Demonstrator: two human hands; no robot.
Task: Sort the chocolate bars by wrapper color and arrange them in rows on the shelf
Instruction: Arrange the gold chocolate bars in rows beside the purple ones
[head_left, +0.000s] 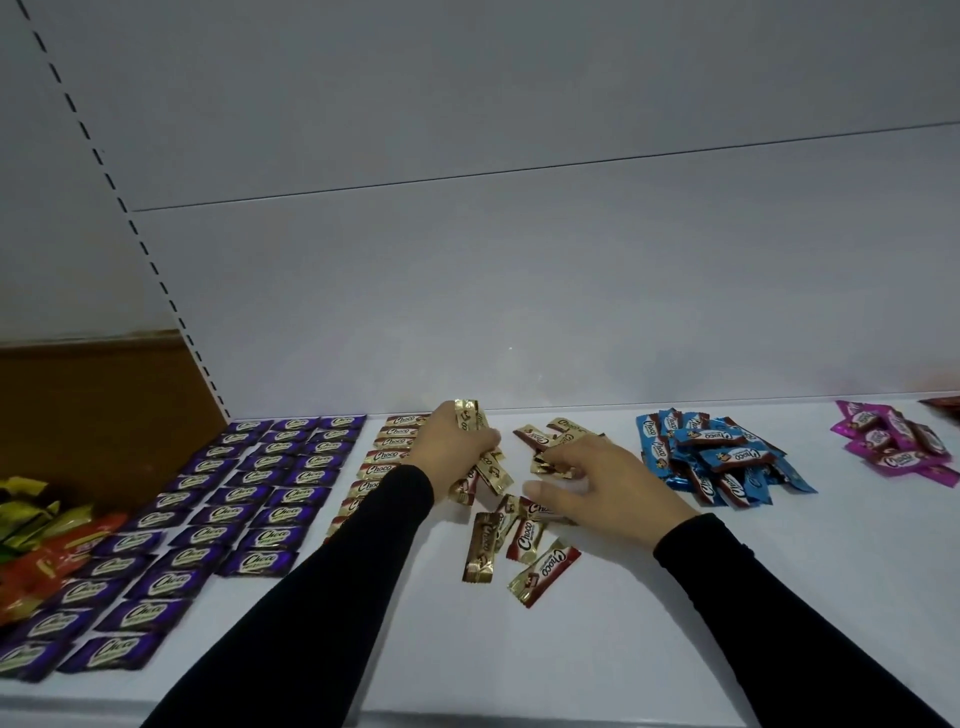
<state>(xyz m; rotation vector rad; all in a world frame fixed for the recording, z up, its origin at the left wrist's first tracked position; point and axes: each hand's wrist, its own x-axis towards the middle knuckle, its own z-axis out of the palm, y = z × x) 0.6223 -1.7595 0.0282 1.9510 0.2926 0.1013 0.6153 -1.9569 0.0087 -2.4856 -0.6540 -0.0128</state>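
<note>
black sleeves fill the near edge, and past them i see both hands working the gold pile. i judge this to be the gold step: purple rows lie done, well left of my left hand, and a gold row is started just beside its wrist, partly hidden by the arm. the left hand grips a bunch of gold bars, fingers curled round them. my right hand is spread, fingers loosely bent over the loose gold bars under it; whether it pinches one i cannot tell. the next move, as i read it, calls for carrying the held bars left and laying them flat to lengthen the gold row, labels matching. right of the right hand wait a blue pile, then a pink pile, both unsorted. containers: a brown box far left of the left hand; its contents are hidden.
</note>
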